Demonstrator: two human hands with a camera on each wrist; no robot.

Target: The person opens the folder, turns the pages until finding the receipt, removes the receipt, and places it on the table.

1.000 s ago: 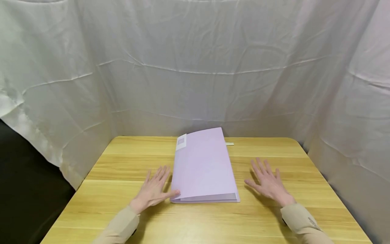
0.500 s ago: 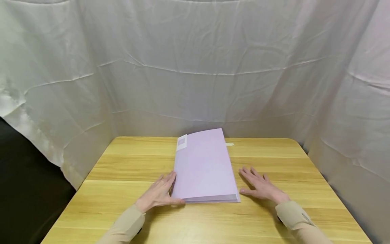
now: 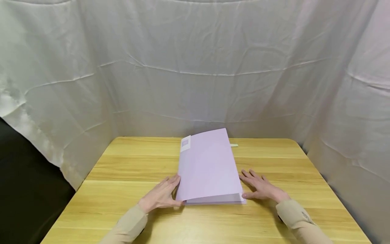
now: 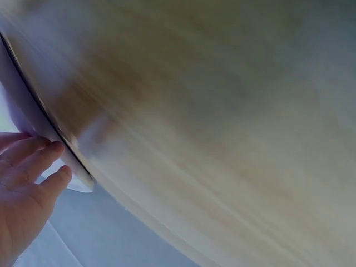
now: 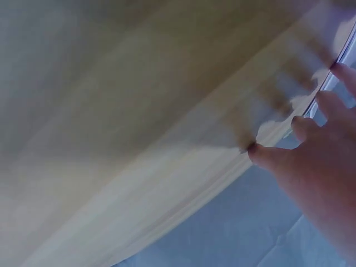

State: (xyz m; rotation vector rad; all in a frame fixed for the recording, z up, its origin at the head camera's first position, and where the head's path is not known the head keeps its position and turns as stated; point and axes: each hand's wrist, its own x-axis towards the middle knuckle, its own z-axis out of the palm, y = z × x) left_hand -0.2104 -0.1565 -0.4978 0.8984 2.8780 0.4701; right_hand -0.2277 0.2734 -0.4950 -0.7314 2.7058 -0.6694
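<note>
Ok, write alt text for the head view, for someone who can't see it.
A lilac folder lies on a wooden table, with a person's left hand at its left edge and right hand at its right. A white label sits near its far left corner, and a pale curtain hangs behind the table.

Tabletop (image 3: 213,223) common to downward head view, close wrist views
</note>
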